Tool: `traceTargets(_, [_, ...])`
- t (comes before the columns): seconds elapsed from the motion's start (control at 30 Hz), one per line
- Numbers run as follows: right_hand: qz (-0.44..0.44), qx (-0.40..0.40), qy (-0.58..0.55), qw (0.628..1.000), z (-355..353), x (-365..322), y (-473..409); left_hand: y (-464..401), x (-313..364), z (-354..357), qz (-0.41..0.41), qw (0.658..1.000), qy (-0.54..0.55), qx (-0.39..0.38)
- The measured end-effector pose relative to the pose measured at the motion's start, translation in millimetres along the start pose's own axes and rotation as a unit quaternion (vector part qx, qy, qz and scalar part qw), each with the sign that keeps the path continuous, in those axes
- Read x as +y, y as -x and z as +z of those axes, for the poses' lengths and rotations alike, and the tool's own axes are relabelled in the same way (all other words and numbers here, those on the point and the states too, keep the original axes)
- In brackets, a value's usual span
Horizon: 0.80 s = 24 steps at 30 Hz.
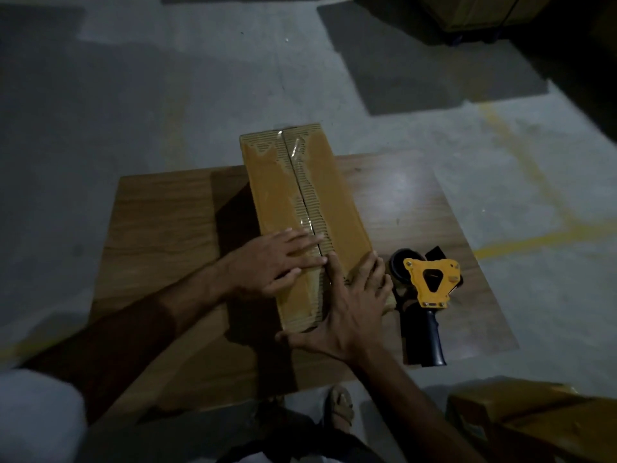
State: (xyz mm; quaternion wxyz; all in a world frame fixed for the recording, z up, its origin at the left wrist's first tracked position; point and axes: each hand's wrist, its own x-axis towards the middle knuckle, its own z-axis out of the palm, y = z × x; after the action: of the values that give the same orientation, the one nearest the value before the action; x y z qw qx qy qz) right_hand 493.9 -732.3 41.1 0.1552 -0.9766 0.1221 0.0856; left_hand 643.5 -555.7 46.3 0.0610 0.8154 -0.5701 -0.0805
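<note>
Both palms flat, gripping nothing: your left hand (280, 260) and right hand (352, 307) smooth tape (295, 154) onto the box (329, 198); seam looks sealed, dispenser (430, 282) beside your right.

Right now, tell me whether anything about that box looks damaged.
Yes. The box has its top skin torn away along the centre seam and at the far end, baring ribbed corrugation. The clear tape over it lies wrinkled.

Box (310, 208) on table (160, 228) (dispenser (430, 289) right)
</note>
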Motion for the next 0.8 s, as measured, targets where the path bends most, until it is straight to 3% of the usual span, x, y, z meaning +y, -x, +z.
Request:
traceTargets(0.13, [-0.131,-0.066,0.054,0.988,-24,28,-22,18,33,11,-0.110,0.993,-0.018,0.022])
traceTargets(0.23, [-0.263,-0.140,0.125,0.946,-59,49,-50,19,72,15,-0.207,0.977,-0.024,0.032])
traceTargets(0.33, [-0.302,-0.207,0.198,0.909,-91,54,-67,5,106,16,-0.269,0.963,-0.029,0.018])
traceTargets(0.4, [-0.291,-0.198,0.233,0.906,-89,49,-61,-5,115,14,-0.305,0.952,-0.021,0.013])
traceTargets(0.47, [-0.243,-0.165,0.231,0.927,-70,33,-37,-12,112,13,-0.315,0.949,-0.016,0.019])
traceTargets(0.6, [-0.121,-0.114,0.114,0.980,-31,0,5,-11,100,20,-0.252,0.968,0.004,0.003])
traceTargets(0.7, [-0.096,-0.071,0.102,0.988,-24,6,12,7,81,21,-0.207,0.978,0.025,0.008])
traceTargets(0.8, [-0.054,-0.039,0.122,0.990,-22,27,25,40,49,19,-0.238,0.970,0.041,0.037])
